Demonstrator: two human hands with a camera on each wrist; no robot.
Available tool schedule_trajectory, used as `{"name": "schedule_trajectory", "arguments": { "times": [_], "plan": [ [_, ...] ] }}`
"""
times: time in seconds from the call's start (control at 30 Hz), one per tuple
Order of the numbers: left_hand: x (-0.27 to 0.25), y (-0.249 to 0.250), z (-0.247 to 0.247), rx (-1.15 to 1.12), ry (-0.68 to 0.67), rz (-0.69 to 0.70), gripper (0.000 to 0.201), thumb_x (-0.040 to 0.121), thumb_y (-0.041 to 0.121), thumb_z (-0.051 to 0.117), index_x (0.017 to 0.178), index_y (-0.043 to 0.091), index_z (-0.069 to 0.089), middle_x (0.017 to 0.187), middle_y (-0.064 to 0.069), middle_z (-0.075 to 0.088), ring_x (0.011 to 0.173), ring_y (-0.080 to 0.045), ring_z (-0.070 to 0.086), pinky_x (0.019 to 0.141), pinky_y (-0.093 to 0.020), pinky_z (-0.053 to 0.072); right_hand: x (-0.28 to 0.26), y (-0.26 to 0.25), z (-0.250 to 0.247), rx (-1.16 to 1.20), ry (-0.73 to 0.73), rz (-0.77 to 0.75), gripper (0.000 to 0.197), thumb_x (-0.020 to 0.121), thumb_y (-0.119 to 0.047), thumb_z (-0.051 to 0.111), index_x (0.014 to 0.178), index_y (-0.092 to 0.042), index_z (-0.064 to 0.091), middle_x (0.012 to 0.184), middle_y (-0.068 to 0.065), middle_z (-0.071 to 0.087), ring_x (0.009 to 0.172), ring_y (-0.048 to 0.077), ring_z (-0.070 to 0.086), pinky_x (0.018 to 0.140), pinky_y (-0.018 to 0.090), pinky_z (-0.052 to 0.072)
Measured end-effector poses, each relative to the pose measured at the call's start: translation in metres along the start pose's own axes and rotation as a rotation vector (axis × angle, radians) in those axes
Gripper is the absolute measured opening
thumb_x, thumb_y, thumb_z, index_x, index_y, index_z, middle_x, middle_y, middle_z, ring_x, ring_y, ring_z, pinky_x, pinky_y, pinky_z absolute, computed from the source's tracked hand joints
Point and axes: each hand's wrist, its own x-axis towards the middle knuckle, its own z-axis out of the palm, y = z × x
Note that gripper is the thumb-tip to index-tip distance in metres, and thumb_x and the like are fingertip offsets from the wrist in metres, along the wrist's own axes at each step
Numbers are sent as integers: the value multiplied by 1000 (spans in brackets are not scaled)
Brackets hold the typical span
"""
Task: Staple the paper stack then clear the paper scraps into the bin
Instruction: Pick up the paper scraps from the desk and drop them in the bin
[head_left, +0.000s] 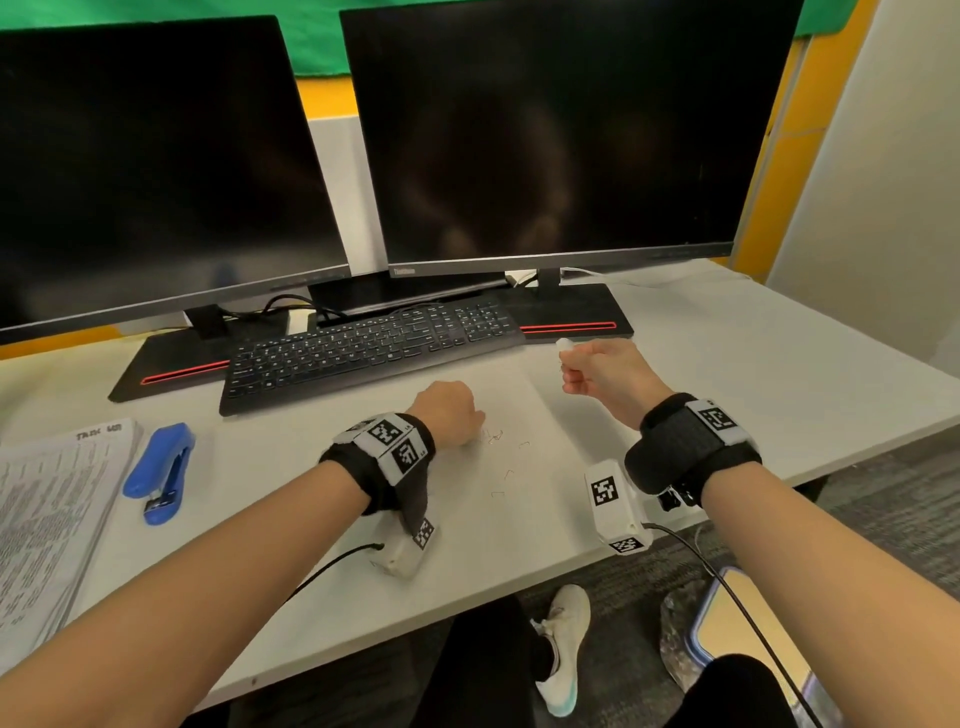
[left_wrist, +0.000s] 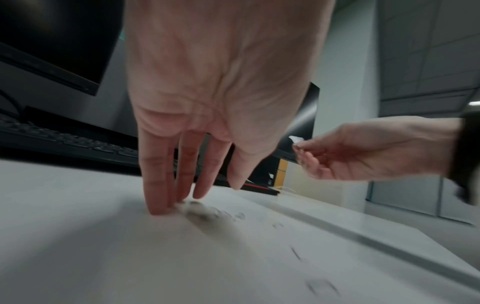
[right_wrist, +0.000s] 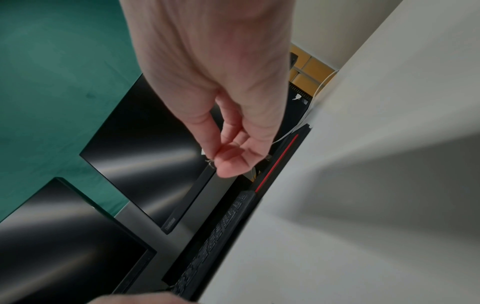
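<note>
The printed paper stack (head_left: 52, 514) lies at the desk's left edge, with a blue stapler (head_left: 161, 470) beside it. My left hand (head_left: 475, 431) reaches down in the middle of the desk. Its straight fingertips (left_wrist: 161, 205) touch the surface next to a cluster of loose bent staples (head_left: 496, 435), which the left wrist view shows blurred (left_wrist: 221, 214). My right hand (head_left: 566, 358) is raised above the desk near the keyboard's right end. It pinches a small white paper scrap (head_left: 563, 344) (left_wrist: 296, 139) between thumb and forefinger. A bent staple (right_wrist: 210, 161) also shows at that pinch.
A black keyboard (head_left: 363, 348) and two dark monitors (head_left: 545, 135) fill the back of the white desk (head_left: 727, 374). More staples (head_left: 506, 475) lie scattered toward the front edge. On the floor at lower right stands a blue-rimmed bin (head_left: 706, 613) with a plastic liner.
</note>
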Motion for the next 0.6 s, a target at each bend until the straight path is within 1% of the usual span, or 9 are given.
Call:
{"name": "schedule_trajectory", "arguments": {
  "times": [0.07, 0.13, 0.2, 0.23, 0.3, 0.4, 0.47, 0.53, 0.6],
  "plan": [
    [-4, 4, 11, 32, -40, -2, 40, 94, 34, 49, 113, 2, 65, 118, -13, 64, 109, -30, 60, 91, -34, 48, 2, 0, 0, -3, 2, 1, 20, 91, -7, 54, 110, 0, 56, 81, 6, 55, 70, 13, 54, 63, 21, 49],
    [-7, 10, 21, 37, -31, 53, 40, 89, 34, 56, 114, 5, 66, 119, -12, 63, 111, -30, 58, 92, -35, 48, 2, 1, 1, -15, -2, 1, 17, 91, -7, 54, 107, 0, 56, 80, 6, 54, 70, 13, 54, 63, 21, 49],
    [-4, 15, 26, 3, 14, 95, 33, 85, 26, 62, 113, 11, 67, 120, -10, 63, 111, -29, 58, 92, -34, 48, 2, 2, 4, -34, -2, 1, 9, 91, -7, 55, 99, -2, 56, 78, 6, 54, 69, 13, 54, 63, 22, 49],
    [-2, 18, 27, -23, 36, 102, 28, 83, 22, 64, 110, 14, 69, 118, -9, 64, 109, -28, 59, 92, -34, 49, 2, 2, 4, -40, 0, 0, 5, 91, -7, 55, 93, -3, 56, 78, 6, 54, 68, 14, 53, 62, 22, 49],
    [4, 22, 23, -54, 69, 104, 19, 81, 12, 66, 98, 15, 73, 110, -9, 68, 103, -28, 64, 91, -33, 52, 1, 3, 3, -57, 14, -13, 7, 91, -7, 55, 85, -5, 56, 77, 6, 55, 68, 14, 54, 62, 22, 49],
    [9, 25, 18, -62, 71, 105, 17, 80, 2, 65, 87, 13, 76, 103, -9, 71, 96, -28, 67, 90, -35, 55, -3, 4, -2, -70, 34, -18, 5, 91, -7, 55, 90, -3, 57, 77, 7, 55, 69, 15, 54, 63, 23, 50],
    [10, 25, 17, -58, 73, 109, 21, 80, -2, 62, 86, 13, 76, 103, -11, 71, 96, -29, 67, 90, -36, 55, -5, 7, -7, -71, 48, -10, 6, 91, -7, 55, 93, -1, 57, 76, 7, 55, 68, 15, 54, 64, 23, 50],
    [11, 25, 19, -47, 76, 114, 24, 80, -4, 58, 88, 12, 75, 106, -12, 70, 97, -30, 66, 91, -36, 55, -7, 10, -10, -73, 50, 2, 5, 91, -7, 55, 87, -4, 57, 76, 7, 55, 68, 16, 54, 65, 24, 51],
    [9, 26, 20, -10, 74, 126, 28, 82, -5, 53, 94, 10, 72, 110, -13, 67, 100, -31, 64, 92, -37, 54, -9, 12, -12, -75, 50, 6, 13, 91, -6, 55, 79, -8, 56, 76, 7, 55, 67, 16, 54, 64, 24, 51]
  ]
}}
